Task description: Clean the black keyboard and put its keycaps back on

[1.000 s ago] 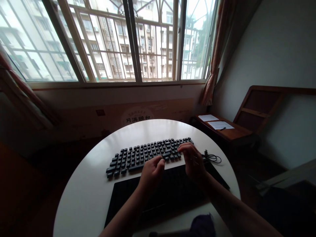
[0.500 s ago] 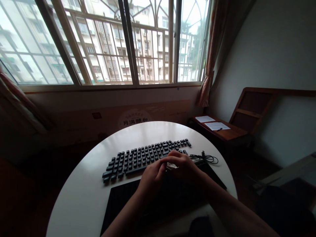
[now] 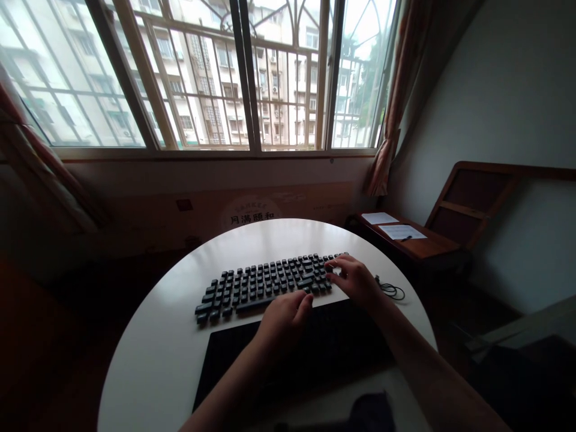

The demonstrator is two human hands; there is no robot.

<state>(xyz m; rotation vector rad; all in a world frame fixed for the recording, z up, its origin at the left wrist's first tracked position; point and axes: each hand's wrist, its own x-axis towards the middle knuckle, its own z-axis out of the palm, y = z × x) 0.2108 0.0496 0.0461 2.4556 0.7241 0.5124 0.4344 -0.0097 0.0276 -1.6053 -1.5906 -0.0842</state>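
Observation:
Many dark keycaps (image 3: 265,282) lie in keyboard-like rows on a white round table (image 3: 148,336). Nearer to me is a flat black keyboard-shaped panel (image 3: 238,354), its surface too dark to make out. My left hand (image 3: 285,315) is closed above the panel's far edge, fingers curled by the front keycaps; anything inside them is hidden. Over the right end of the rows, my right hand (image 3: 355,282) has thumb and fingers bent toward each other at the keycaps. What lies between its fingertips is too small to make out.
A coiled black cable (image 3: 392,291) rests to the right of my right hand. Past the table's right edge, a wooden chair (image 3: 423,245) holds paper sheets (image 3: 402,232) and a pen. A barred window (image 3: 252,90) and a printed cardboard panel (image 3: 207,210) are beyond the table.
My hands, together over the panel before, are now apart. The right one has moved forward and right to the keycaps; the left stays near the panel's far edge. The view has shifted slightly.

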